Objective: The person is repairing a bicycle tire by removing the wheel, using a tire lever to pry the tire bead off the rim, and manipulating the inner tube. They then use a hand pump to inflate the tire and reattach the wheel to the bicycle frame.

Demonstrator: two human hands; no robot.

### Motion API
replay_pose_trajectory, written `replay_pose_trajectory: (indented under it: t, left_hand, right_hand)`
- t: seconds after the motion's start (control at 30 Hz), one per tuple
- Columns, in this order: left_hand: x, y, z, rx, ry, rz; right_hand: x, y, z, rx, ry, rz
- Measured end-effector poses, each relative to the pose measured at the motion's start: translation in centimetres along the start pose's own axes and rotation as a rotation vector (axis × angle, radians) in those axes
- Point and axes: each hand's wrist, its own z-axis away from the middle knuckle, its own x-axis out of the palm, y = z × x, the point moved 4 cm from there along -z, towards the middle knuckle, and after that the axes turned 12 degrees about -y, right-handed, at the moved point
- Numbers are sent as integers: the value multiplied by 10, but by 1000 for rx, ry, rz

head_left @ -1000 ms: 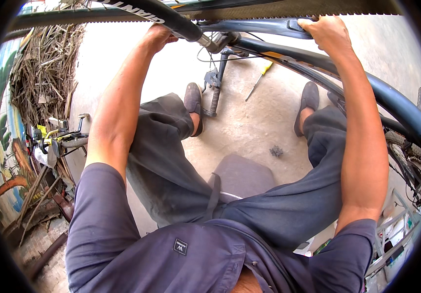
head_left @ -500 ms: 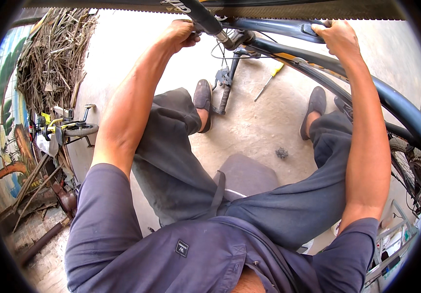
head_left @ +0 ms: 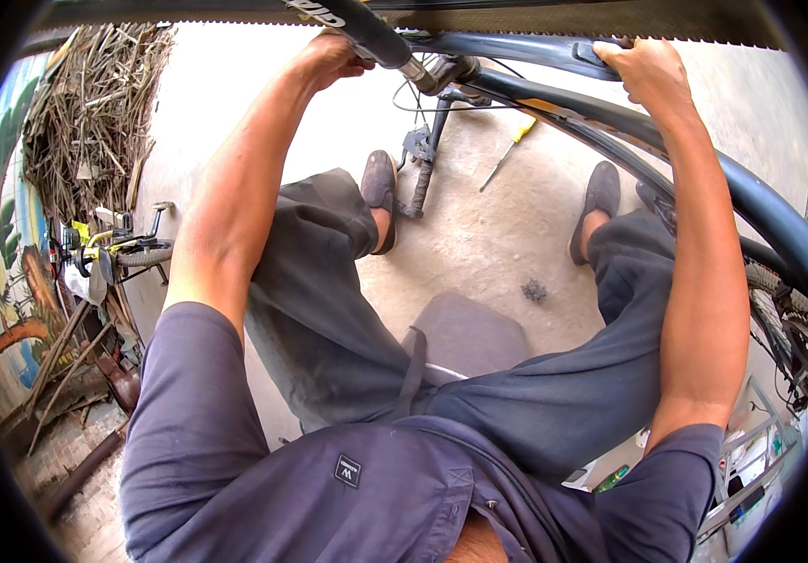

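Between the thighs, one flat, grey, tapered slab (head_left: 474, 330). Ahead, on pale concrete floor (head_left: 479, 244), one small, dark, tangled clump (head_left: 533, 291); beyond, one yellow-handled, metal-shafted screwdriver (head_left: 517, 137). At arm's length, one dark blue, tubular-framed bicycle (head_left: 770, 211) with knobbly dark tyre (head_left: 573, 21). Hands well apart there: left hand (head_left: 333, 58), fingers curled, beside black fork leg (head_left: 366, 36); right hand (head_left: 652, 73) below tyre edge. Exact grips hidden.

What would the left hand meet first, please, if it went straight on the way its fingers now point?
Probably the black fork tube, just right of the left hand, though depth is unclear.
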Motion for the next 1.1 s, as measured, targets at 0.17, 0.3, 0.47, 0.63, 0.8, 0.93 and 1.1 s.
replay_pose_trajectory:
  t: [0.17, 0.3, 0.47, 0.63, 0.8, 0.93, 1.1]
  left_hand:
    - [9, 2, 10, -25, 16, 70]
    - [6, 4, 25, -103, 111, 105]
    - [-14, 19, 85, -147, 370, -215]
    - [-2, 23, 157, -123, 531, -36]
    - [9, 31, 192, 134, 699, 406]
    - [-12, 36, 189, 352, 828, 672]
    - [-50, 34, 177, 468, 1001, 869]
  right_hand:
    - [-7, -12, 7, 79, -65, -19]
    - [-8, -15, 12, 107, -49, -189]
    - [-11, -18, 15, 134, -111, -255]
    - [-13, -17, 19, 117, -118, -326]
    - [-14, -3, 24, 124, 46, -310]
    - [-10, -2, 44, 147, 186, -212]
    - [16, -31, 73, 56, 118, -218]
